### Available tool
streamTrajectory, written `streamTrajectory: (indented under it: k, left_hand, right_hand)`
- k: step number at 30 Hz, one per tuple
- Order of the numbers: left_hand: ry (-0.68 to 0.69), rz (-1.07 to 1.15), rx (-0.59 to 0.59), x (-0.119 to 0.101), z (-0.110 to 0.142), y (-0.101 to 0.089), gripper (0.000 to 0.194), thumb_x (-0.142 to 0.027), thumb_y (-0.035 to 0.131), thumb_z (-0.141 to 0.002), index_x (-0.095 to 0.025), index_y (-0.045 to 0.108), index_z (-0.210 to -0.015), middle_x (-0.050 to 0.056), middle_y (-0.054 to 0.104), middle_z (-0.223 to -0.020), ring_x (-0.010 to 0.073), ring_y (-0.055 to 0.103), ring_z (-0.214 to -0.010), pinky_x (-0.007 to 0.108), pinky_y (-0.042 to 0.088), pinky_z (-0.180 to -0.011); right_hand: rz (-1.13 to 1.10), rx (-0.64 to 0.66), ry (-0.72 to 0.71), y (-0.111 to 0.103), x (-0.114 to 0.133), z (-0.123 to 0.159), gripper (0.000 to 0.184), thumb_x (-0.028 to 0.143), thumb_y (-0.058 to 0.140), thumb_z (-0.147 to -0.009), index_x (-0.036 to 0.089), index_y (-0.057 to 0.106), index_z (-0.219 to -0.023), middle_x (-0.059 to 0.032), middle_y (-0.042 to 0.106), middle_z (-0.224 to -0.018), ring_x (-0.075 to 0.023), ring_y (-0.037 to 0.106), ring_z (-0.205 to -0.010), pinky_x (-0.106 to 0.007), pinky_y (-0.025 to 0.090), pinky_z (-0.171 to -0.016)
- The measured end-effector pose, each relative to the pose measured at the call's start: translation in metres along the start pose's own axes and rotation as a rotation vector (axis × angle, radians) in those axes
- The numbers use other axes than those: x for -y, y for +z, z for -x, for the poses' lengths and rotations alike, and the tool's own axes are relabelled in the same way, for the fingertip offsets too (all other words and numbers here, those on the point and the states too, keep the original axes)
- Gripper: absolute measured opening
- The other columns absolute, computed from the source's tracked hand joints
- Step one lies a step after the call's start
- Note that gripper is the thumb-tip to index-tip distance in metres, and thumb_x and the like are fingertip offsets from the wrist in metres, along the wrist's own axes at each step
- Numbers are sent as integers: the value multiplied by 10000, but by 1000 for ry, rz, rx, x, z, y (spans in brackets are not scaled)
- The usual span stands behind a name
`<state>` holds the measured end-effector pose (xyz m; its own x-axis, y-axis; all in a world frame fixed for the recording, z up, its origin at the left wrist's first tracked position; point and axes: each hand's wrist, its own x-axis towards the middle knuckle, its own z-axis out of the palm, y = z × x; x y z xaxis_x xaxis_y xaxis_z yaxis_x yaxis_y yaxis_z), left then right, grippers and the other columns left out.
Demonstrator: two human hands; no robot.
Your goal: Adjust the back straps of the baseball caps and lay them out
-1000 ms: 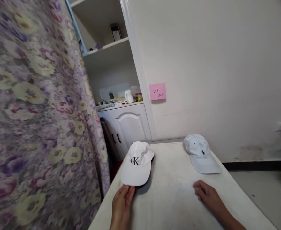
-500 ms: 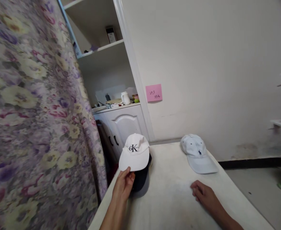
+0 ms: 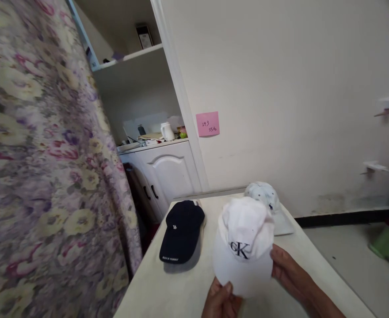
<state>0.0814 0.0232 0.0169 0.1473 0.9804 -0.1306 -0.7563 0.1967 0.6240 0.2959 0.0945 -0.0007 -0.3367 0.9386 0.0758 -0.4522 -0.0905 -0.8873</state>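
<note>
A white baseball cap point(image 3: 244, 234) with black "CK" lettering is held up over the front middle of the table, its brim toward me. My left hand point(image 3: 221, 300) pinches the brim's front edge, thumb on top. At the cap's right side, my right hand point(image 3: 285, 265) is closed on the edge where brim and crown meet. A dark navy cap point(image 3: 183, 229) lies on the table to the left, brim facing me. Behind the white cap, a pale blue cap point(image 3: 262, 193) with a small dark emblem sits at the back right, partly hidden.
The white table point(image 3: 154, 291) stands against the wall. A floral curtain point(image 3: 48, 176) hangs on the left, beside a cabinet point(image 3: 174, 165) with a white jug point(image 3: 167, 131) on it. A pink note point(image 3: 208, 124) is on the wall. Something green point(image 3: 388, 247) is on the floor at right.
My left hand has lifted the white cap off the navy one and brought it right and nearer. My right hand has taken hold of its side. The navy cap is now uncovered.
</note>
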Motion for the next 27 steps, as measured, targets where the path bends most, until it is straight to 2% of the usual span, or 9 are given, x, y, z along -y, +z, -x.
streamTrajectory:
  k: [2, 4, 8, 11, 14, 17, 22, 25, 27]
  left_hand:
    - [-27, -16, -14, 14, -1, -13, 545, -201, 880, -659, -166, 699, -1172, 149, 777, -1094, 278, 748, -944, 273, 583, -718]
    - [-34, -43, -40, 18, -3, -22, 605, -200, 896, -633, -171, 679, -1196, 139, 781, -1080, 269, 751, -922, 289, 585, -757]
    - [-24, -75, -88, 3, -3, -23, 623, -183, 886, -633, -183, 647, -1209, 126, 768, -1116, 278, 746, -923, 289, 595, -699]
    - [-20, -104, -88, -16, 0, -14, 592, -182, 850, -693, -221, 617, -1236, 92, 762, -1131, 258, 748, -881, 266, 599, -601]
    - [-23, -131, -15, -26, 2, -11, 522, -193, 834, -733, -206, 626, -1211, 96, 765, -1100, 209, 743, -778, 221, 578, -528]
    - [-17, -150, -36, -21, 2, -18, 430, -185, 851, -716, -182, 674, -1108, 92, 775, -1055, 194, 741, -755, 228, 591, -566]
    - [-7, -154, -2, -8, 2, -26, 437, -212, 866, -696, -179, 701, -1099, 120, 761, -1132, 227, 740, -895, 260, 586, -699]
    - [28, -188, 22, -17, 3, -19, 451, -208, 857, -694, -181, 703, -1117, 131, 741, -1187, 261, 707, -1033, 331, 554, -869]
    - [69, -254, 25, -27, 4, -15, 442, -248, 826, -732, -189, 691, -1149, 138, 714, -1242, 295, 663, -1135, 374, 515, -949]
  right_hand:
    - [-54, 33, 5, 2, 4, 3, 436, 534, 673, -845, 205, 702, -1130, -126, 782, -1005, -261, 709, -839, -411, 530, -791]
    - [-83, 56, 10, 1, 5, 3, 389, 477, 718, -831, 188, 727, -1091, -113, 792, -928, -239, 706, -773, -374, 531, -749]
    - [-99, 72, -3, -4, 0, -1, 325, 414, 805, -770, 162, 773, -973, -63, 776, -775, -152, 641, -603, -240, 484, -561]
    - [-91, 81, -9, -5, -3, -2, 293, 379, 818, -769, 159, 781, -959, -49, 770, -763, -124, 626, -589, -198, 481, -527]
    - [-91, 102, 1, -4, -3, -1, 314, 370, 815, -774, 161, 776, -1005, -65, 782, -814, -135, 652, -622, -210, 521, -548]
    - [-110, 106, 4, -3, -2, 2, 363, 368, 818, -767, 191, 757, -1078, -65, 793, -876, -142, 676, -659, -207, 533, -548]
    - [-123, 98, 18, -1, 3, 6, 357, 398, 832, -732, 199, 774, -1023, -78, 806, -900, -194, 720, -733, -297, 575, -667]
    - [-94, 72, 6, 1, 7, 12, 361, 386, 866, -665, 218, 786, -974, -89, 811, -905, -259, 727, -811, -389, 562, -784]
    - [-57, 45, 4, 1, 10, 17, 361, 408, 850, -673, 253, 783, -992, -93, 809, -935, -292, 717, -861, -434, 543, -823]
